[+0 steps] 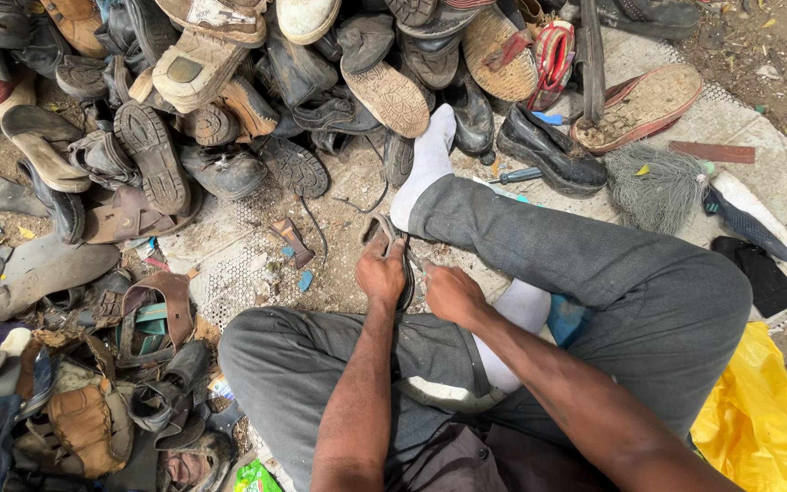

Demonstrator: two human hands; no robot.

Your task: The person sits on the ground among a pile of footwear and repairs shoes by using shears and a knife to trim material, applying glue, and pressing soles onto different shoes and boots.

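Observation:
I sit cross-legged in grey trousers and white socks. My left hand [381, 273] grips a dark, thin sandal or shoe part [393, 239] whose strap loops stick out toward my sock. My right hand [449, 293] is closed against the same piece from the right, just above my shin. What the right fingers pinch is hidden. Both hands are close together over my lap.
A big heap of worn shoes [229, 82] fills the top and left. A black shoe [550, 155], a screwdriver [516, 175], a grey brush [656, 187] and a woven sole [639, 107] lie at the right. A yellow bag [762, 428] sits bottom right.

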